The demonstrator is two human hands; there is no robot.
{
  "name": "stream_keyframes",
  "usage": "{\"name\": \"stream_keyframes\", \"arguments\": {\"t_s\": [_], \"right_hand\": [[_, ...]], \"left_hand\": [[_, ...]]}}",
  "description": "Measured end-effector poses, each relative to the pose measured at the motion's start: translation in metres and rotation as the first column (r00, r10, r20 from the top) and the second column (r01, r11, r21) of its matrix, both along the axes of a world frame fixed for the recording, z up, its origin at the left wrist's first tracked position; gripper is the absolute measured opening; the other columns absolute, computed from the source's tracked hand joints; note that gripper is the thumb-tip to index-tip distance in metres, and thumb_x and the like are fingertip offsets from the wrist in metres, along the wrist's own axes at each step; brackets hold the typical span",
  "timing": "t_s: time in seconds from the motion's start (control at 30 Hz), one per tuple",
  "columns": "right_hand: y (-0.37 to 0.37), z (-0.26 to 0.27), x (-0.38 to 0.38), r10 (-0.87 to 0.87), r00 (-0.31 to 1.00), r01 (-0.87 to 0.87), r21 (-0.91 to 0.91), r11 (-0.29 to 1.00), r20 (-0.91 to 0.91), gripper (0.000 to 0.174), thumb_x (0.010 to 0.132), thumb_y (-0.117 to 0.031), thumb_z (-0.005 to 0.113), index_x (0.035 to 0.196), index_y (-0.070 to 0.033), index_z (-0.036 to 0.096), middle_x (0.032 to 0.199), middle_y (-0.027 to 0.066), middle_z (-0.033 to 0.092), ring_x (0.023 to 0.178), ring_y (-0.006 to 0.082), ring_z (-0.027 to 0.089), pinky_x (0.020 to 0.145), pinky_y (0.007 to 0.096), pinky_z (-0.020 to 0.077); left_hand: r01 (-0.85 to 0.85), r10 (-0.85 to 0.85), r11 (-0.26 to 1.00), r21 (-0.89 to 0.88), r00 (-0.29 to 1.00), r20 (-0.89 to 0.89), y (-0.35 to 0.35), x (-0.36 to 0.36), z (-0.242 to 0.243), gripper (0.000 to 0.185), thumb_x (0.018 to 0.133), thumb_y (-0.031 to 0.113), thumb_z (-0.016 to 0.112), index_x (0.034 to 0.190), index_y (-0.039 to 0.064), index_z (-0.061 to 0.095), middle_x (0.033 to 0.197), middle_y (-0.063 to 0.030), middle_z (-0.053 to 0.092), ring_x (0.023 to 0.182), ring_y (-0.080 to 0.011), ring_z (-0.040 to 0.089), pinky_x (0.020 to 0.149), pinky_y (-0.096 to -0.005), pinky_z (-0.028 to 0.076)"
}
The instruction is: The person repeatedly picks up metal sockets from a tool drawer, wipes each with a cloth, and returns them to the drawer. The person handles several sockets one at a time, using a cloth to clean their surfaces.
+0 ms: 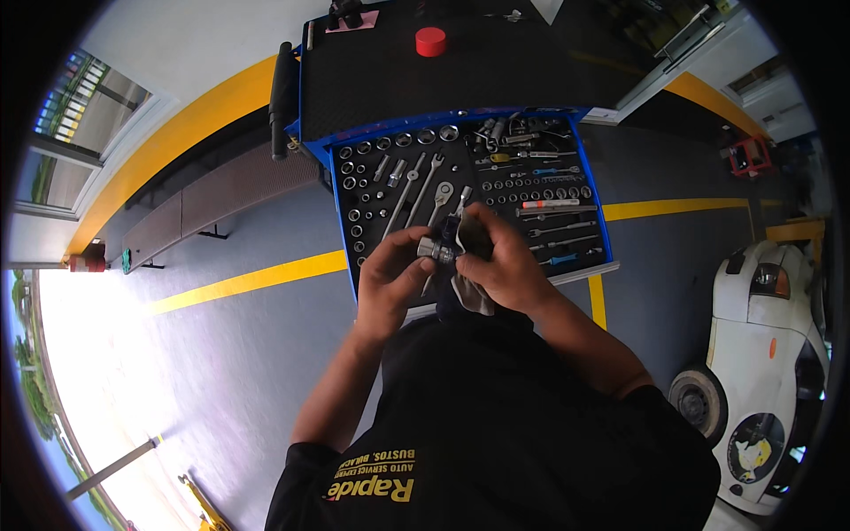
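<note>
My left hand [390, 275] pinches a shiny metal tool piece [435, 249], apparently a socket or joint, between thumb and fingers. A greyish cloth [473, 295] is bunched in my right hand [508, 262], against the piece's right end; the cloth and fingers hide part of that end. Both hands are above the pulled-out drawer [465, 159] of a blue tool cabinet. Just beyond them lie a ratchet [443, 194], a breaker bar [406, 192] and a combination wrench [428, 176]. Sockets [404, 140] line the drawer's left and far sides.
On the cabinet's black top [398, 86] stands a red round container [431, 42]. Smaller sockets, screwdrivers and extension bars [558, 212] fill the drawer's right side. A long brown bench [219, 192] is at left. A white car [757, 345] stands at right.
</note>
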State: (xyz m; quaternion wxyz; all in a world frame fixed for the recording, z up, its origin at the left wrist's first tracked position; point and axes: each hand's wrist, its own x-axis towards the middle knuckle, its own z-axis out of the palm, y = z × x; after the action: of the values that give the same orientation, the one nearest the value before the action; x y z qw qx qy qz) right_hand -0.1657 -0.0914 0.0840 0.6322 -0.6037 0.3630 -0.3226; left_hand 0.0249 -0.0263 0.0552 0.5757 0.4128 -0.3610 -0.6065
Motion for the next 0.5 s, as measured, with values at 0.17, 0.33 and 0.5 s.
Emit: {"name": "stream_keyframes", "arguments": {"t_s": [0.17,0.33,0.5], "right_hand": [[0.01,-0.004,0.007,-0.269,0.961,0.202,-0.5,0.842,-0.065,0.034,0.079,-0.002,0.07,0.109,-0.005,0.056,0.097,0.01,0.064,0.086,0.0234,0.066,0.078,0.0348,0.0525],[0.014,-0.015,0.003,-0.221,0.975,0.161,-0.558,0.814,-0.041,0.035,0.08,-0.004,0.073,0.11,-0.004,0.056,0.097,0.0104,0.065,0.086,0.0251,0.067,0.076,0.0341,0.0531],[-0.007,-0.009,-0.016,-0.276,0.933,0.277,0.027,0.96,0.232,0.03,0.093,-0.01,0.066,0.12,0.0,0.056,0.102,0.0043,0.065,0.091,0.0183,0.066,0.084,0.0304,0.0519]], "left_hand": [[-0.049,0.068,0.996,0.074,0.955,-0.288,-0.002,-0.03,0.002,0.046,0.092,0.009,0.072,0.133,-0.001,0.055,0.126,-0.0078,0.061,0.116,-0.0159,0.058,0.101,-0.0306,0.046],[-0.07,0.078,0.996,0.051,0.983,-0.168,0.001,-0.03,0.014,0.037,0.09,0.006,0.073,0.124,0.001,0.057,0.118,-0.0067,0.065,0.107,-0.0149,0.061,0.095,-0.0307,0.049],[-0.128,0.168,0.977,-0.169,0.953,0.25,0.001,-0.014,0.027,0.029,0.087,-0.004,0.072,0.113,0.002,0.058,0.111,-0.0078,0.068,0.108,-0.0172,0.065,0.098,-0.0322,0.05]]}}
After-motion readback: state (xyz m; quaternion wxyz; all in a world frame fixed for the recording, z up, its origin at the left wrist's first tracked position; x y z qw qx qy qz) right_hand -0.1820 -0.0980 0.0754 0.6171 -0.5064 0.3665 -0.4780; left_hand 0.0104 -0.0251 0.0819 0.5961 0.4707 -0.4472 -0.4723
